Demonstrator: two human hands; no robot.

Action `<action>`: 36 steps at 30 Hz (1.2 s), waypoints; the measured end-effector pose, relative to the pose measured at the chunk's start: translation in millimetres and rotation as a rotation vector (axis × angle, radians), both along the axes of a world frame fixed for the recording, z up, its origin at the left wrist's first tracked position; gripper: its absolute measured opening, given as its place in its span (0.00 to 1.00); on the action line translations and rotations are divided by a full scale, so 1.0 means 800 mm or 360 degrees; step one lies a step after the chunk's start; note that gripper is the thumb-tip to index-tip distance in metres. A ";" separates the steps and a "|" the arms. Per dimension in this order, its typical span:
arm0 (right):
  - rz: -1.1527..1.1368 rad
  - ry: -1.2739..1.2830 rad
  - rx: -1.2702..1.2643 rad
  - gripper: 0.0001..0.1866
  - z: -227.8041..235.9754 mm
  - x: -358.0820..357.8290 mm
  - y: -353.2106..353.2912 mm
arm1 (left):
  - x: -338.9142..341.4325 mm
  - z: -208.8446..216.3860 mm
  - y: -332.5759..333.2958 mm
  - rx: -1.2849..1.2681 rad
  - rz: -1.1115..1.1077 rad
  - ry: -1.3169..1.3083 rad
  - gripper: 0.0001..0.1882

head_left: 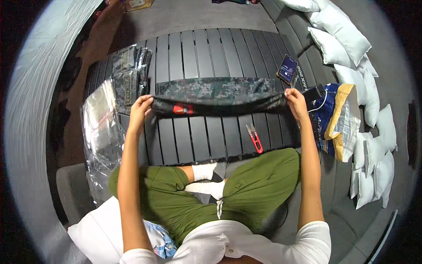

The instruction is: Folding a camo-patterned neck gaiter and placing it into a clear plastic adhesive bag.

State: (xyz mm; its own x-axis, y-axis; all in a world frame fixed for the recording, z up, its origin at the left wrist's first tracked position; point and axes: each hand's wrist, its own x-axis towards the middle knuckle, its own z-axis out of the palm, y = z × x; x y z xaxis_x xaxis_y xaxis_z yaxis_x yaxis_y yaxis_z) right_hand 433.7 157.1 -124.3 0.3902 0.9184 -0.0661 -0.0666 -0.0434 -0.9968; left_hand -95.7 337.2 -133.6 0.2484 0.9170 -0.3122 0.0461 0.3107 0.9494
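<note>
A long strip of digital-camouflage cloth (215, 88) is stretched sideways above a black slatted table, its near part dark with a red patch. My left hand (141, 108) pinches the left end of the near edge between thumb and fingers. At the opposite end, my right hand (296, 102) pinches the cloth the same way. The far part, showing the camouflage pattern, lies on or just above the slats; I cannot tell which. Red-handled thread snips (255, 138) lie on the table, apart from both hands, with their blades pointing away from me.
The slatted table (200, 141) stands before my crossed legs. Packaged camouflage cloths (127, 79) and clear plastic bags (102, 119) lie at the left. Rightward are a phone (288, 69), a black device with a white cable (313, 93) and a blue-yellow bag (338, 116). White pillows (343, 35) line the sofa.
</note>
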 end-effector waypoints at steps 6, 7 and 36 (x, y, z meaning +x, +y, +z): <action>-0.0337 -0.0464 0.0004 0.02 -0.055 -0.008 0.093 | 0.018 -0.078 0.065 0.0683 0.0566 0.0359 0.12; -0.0388 -0.0536 0.0002 0.02 -0.062 -0.016 0.098 | 0.020 -0.082 0.064 0.0797 0.0559 0.0671 0.13; -0.0341 -0.2037 0.0101 0.12 -0.015 -0.052 0.084 | 0.085 -0.010 0.043 0.1747 0.0085 0.1480 0.11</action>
